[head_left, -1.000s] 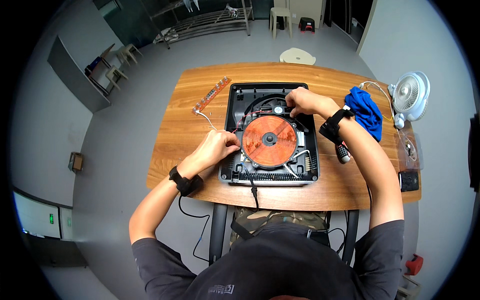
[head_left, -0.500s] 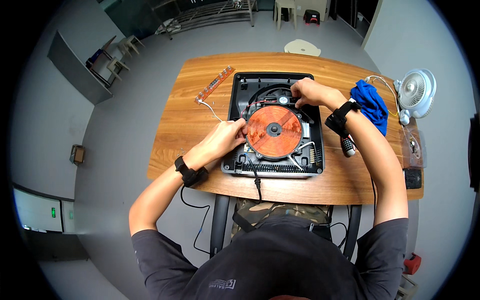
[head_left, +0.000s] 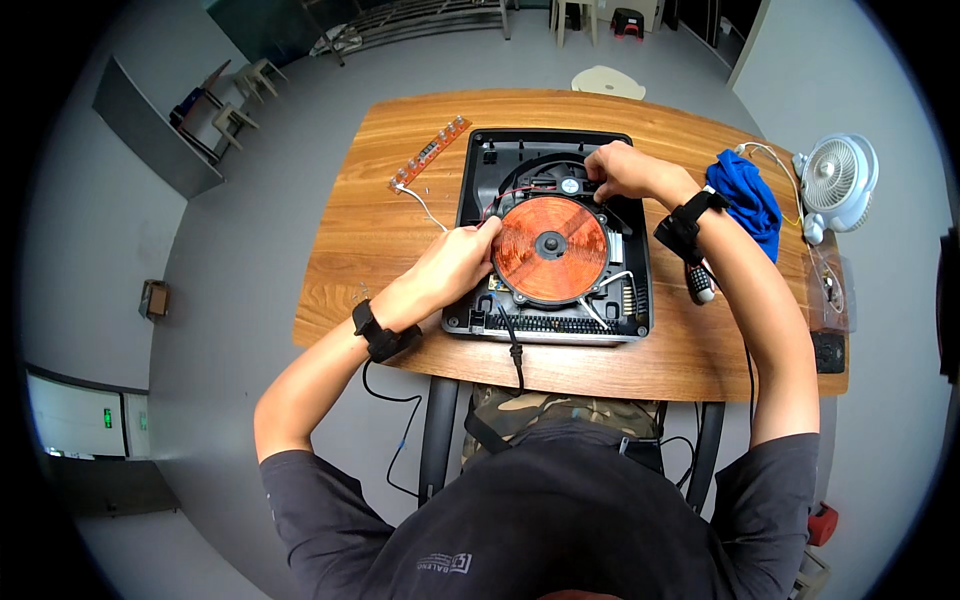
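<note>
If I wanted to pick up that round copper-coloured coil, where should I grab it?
Probably by its dark rim, from above, fingers on the left and right edges: the coil is a flat disc lying face up, windings covering its top. I'd avoid the lower right, where white wires run.

Left arm [head_left: 295, 400] and right arm [head_left: 765, 330] bent outward, left hand [head_left: 450, 265] palm down; right hand [head_left: 630, 171] farther forward, fingers [head_left: 601, 163] curled
</note>
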